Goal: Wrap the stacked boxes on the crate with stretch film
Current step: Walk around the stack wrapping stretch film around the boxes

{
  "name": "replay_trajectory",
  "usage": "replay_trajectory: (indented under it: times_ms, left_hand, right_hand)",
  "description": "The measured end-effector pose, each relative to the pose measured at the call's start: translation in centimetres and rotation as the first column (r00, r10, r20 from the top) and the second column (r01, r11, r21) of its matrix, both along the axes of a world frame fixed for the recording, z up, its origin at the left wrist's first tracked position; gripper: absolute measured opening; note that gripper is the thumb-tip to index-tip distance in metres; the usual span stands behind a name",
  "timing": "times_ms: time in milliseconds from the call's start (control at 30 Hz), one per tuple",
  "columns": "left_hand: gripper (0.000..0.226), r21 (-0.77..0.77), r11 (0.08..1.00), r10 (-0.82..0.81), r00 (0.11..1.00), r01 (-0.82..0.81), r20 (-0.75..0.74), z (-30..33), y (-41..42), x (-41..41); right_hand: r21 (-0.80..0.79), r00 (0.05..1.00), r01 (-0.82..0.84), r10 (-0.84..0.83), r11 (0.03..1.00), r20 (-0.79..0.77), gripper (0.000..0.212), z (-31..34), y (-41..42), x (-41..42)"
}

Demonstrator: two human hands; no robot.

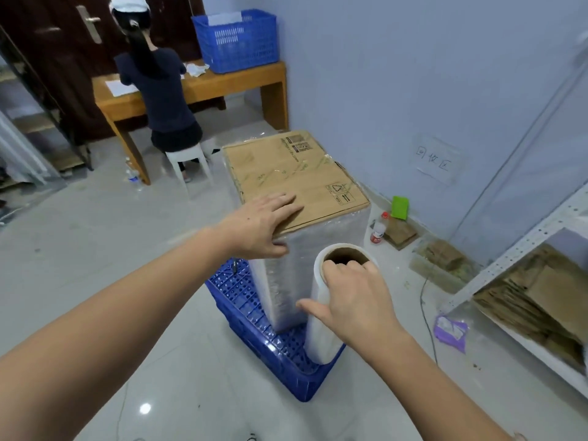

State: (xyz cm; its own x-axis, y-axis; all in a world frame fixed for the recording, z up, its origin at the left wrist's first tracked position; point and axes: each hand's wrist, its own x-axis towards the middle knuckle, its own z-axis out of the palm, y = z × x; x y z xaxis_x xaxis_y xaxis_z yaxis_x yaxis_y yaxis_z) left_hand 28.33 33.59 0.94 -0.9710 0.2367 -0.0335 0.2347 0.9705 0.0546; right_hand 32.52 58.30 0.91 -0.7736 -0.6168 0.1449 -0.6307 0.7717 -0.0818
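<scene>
Boxes (296,173) stand stacked on the blue crate (254,316), sides already cloudy w/ stretch film (286,281), top cardboard face mostly bare w/ a few film strands across it. Left hand (264,224) lies flat on the near top edge of the stack, fingers straight and spread, thumb hooked down over the corner, holding nothing. Right hand (350,297) grips the film roll (321,316): fingers curled into the cardboard core at the top, thumb pressed out along the roll's left side. Roll stands upright, just right of the left hand and below it, its lower end at the crate's near-right corner; prob. touching the wrapped stack, though the contact line is hard to make out. Just right of the roll-holding hand, on the floor, a small bottle (378,230) and a green item (400,207) by the wall. Further right, metal shelf (509,265) w/ flattened cardboard (541,300). Well beyond the left hand, a person (159,93) sits at a wooden table (203,87) carrying a blue basket (237,41).
</scene>
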Motion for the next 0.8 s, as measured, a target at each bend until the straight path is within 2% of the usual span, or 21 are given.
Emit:
replay_trajectory:
  times_ms: [233, 367, 433, 533, 700, 800]
  left_hand:
    - [0.12, -0.051, 0.963, -0.263, 0.962, 0.266, 0.07, -0.6, -3.8, -1.2]
    - [0.12, -0.079, 0.946, -0.314, 0.949, 0.313, 0.005, -1.0, -4.3, -1.4]
    - [0.113, -0.086, 0.946, -0.317, 0.947, 0.312, -0.058, -1.5, -4.4, -1.2]
    - [0.104, -0.102, 0.948, -0.311, 0.945, 0.3, -0.105, -2.0, -4.3, -1.2]
    - [0.095, -0.098, 0.957, -0.283, 0.95, 0.272, -0.134, -2.2, -4.0, -1.1]
    - [0.091, -0.101, 0.963, -0.26, 0.957, 0.248, -0.127, -2.2, -3.7, -0.9]
  right_hand:
    - [0.027, 0.973, 0.226, -0.227, 0.974, 0.032, 0.031, 0.2, -4.2, 2.0]
    - [0.215, 0.939, 0.328, -0.342, 0.92, 0.029, 0.058, 0.5, -6.0, 2.2]
    - [0.238, 0.936, 0.328, -0.348, 0.914, 0.048, 0.06, 0.5, -6.3, 1.9]
    - [0.241, 0.971, 0.219, -0.235, 0.945, 0.04, 0.056, 0.9, -5.8, 2.1]
    - [0.292, 0.991, -0.133, 0.135, 0.947, 0.015, 0.05, 1.0, -4.5, 3.7]
    - [0.29, 0.982, -0.19, 0.178, 0.938, 0.07, 0.043, 1.7, -4.8, 4.6]
